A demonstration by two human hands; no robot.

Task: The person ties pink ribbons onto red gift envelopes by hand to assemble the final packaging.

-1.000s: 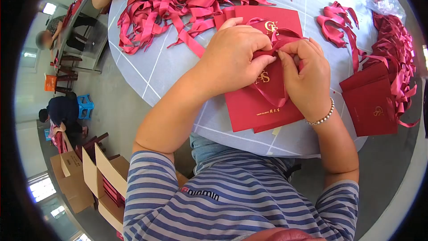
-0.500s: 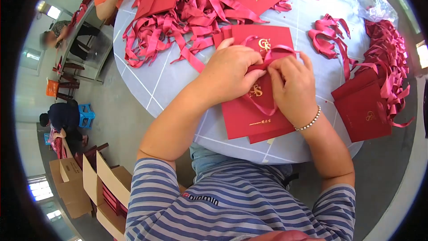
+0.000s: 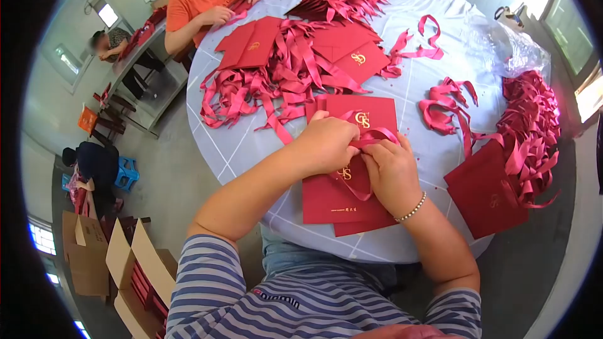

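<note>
Red paper gift bags with gold lettering lie flat before me, the front bag (image 3: pixel 320 204) partly over another bag (image 3: pixel 380 107). My left hand (image 3: pixel 328 145) is closed, its thumb and fingers pinching a dark pink satin ribbon (image 3: pixel 380 132) above the bags. From the other side my right hand (image 3: pixel 394 174), with a beaded bracelet at the wrist, pinches the same ribbon. A loop stands up between the fingertips and a strand hangs down across the front bag. The crossing of the ribbon is mostly hidden by my fingers.
Beyond my hands lies a heap of ribbons (image 3: pixel 242 97) with red bags (image 3: pixel 260 41). More ribboned bags (image 3: pixel 487 191) sit at the right edge, near clear plastic (image 3: pixel 518 50). A person in orange (image 3: pixel 210 3) works across the table. Open cardboard boxes (image 3: pixel 119 257) stand lower left.
The view has tilted up, so the table appears lower and more of its far side shows. Both hands still pinch the ribbon over the bags, with only slight finger movement.
</note>
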